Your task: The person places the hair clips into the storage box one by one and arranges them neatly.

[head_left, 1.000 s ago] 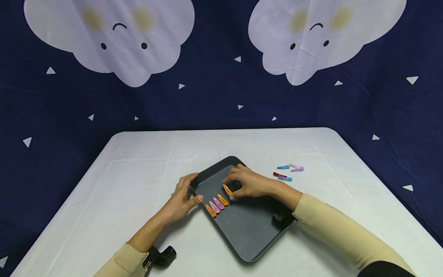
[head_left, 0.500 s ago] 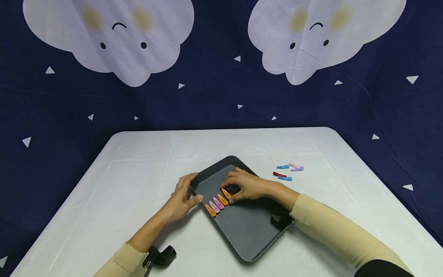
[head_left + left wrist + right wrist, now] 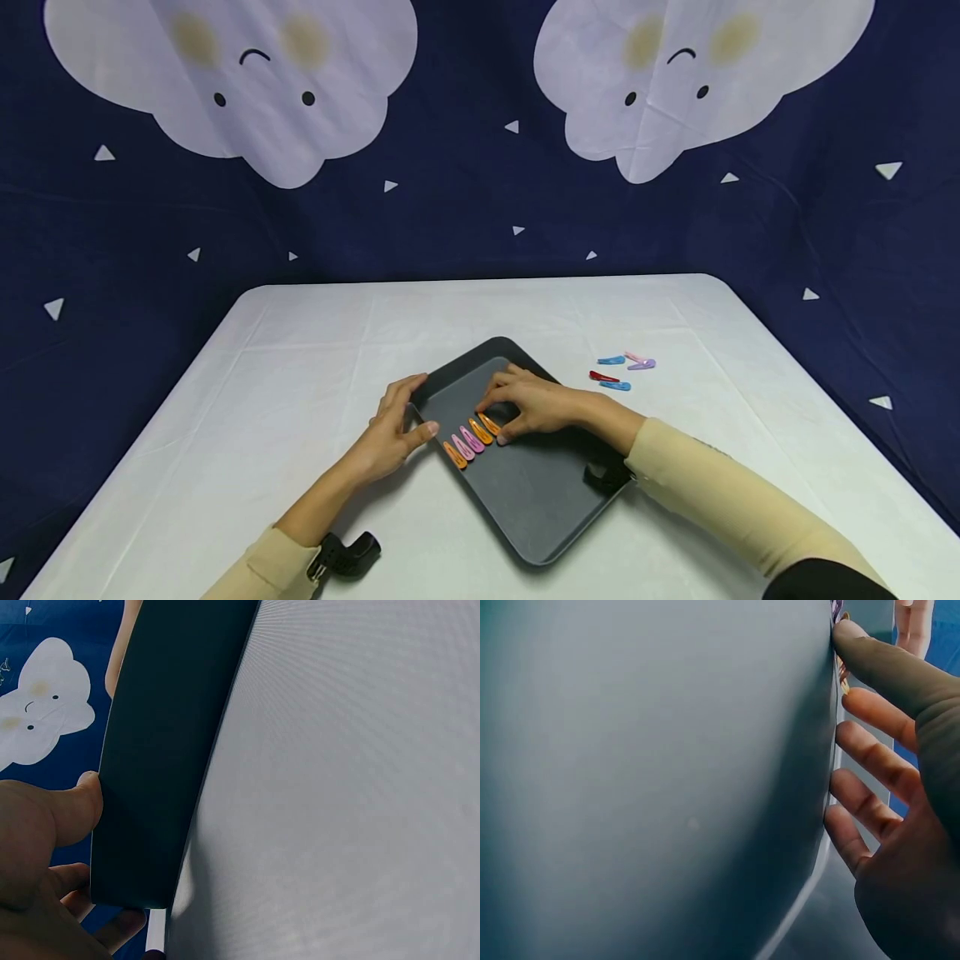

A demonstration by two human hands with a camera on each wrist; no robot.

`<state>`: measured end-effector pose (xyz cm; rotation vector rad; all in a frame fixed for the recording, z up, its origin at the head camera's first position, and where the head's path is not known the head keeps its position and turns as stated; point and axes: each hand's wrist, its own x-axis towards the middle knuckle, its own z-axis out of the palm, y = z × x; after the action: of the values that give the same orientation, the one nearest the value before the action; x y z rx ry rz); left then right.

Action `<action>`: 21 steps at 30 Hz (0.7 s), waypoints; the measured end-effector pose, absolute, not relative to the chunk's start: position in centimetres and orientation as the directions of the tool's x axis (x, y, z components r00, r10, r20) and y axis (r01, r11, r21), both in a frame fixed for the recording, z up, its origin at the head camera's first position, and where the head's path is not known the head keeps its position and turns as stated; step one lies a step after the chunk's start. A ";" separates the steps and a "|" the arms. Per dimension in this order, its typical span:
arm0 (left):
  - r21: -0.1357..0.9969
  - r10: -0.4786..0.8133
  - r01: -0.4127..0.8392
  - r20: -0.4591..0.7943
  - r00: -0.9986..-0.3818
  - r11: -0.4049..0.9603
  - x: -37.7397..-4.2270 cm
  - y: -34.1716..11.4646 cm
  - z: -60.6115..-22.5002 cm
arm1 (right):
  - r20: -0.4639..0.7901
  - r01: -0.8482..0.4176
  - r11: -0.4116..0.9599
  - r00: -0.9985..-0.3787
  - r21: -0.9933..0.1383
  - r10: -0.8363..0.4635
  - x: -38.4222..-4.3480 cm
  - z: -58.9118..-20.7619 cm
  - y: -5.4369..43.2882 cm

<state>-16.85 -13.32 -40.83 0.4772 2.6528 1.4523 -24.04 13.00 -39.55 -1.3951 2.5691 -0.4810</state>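
Observation:
A dark grey baking tray (image 3: 547, 508) lies at a slant on the white table. Inside it, along the left side, snap hair clips form a row: an orange clip (image 3: 454, 455), a light pink clip (image 3: 462, 447), a darker pink clip (image 3: 472, 439) and another orange clip (image 3: 481, 431). My right hand (image 3: 536, 402) pinches one more orange hair clip (image 3: 490, 424) between thumb and index finger at the row's right end. My left hand (image 3: 393, 429) rests at the tray's left corner, thumb on the rim; the left wrist view shows the tray's outer wall (image 3: 157, 750) beside it.
Beyond the tray's right side, loose clips lie on the table (image 3: 315, 333): a blue clip (image 3: 611, 360), a purple clip (image 3: 642, 364), a pink one partly behind it, a red clip (image 3: 603, 377) and another blue clip (image 3: 615, 386). A dark cloud-print cloth (image 3: 465, 208) hangs behind.
My right hand has moved slightly left and down, bringing the orange hair clip beside the other orange one at the row's end. My left hand stays at the tray's corner.

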 end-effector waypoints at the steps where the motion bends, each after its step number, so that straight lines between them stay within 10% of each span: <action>1: 0.834 0.308 0.232 0.078 -0.948 0.501 -16.9 -13.3 -40.8 | -0.005 -0.782 0.508 -0.543 -0.362 -0.840 -24.0 -39.6 13.0; 21: 0.835 0.307 0.243 0.094 -0.947 0.494 -16.9 -13.3 -41.0 | -0.016 -0.773 0.516 -0.550 -0.369 -0.835 -24.3 -40.0 13.2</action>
<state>-16.85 -13.33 -41.00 0.4902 2.6563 1.4682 -24.26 13.22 -39.98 -1.3764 2.5642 -0.4798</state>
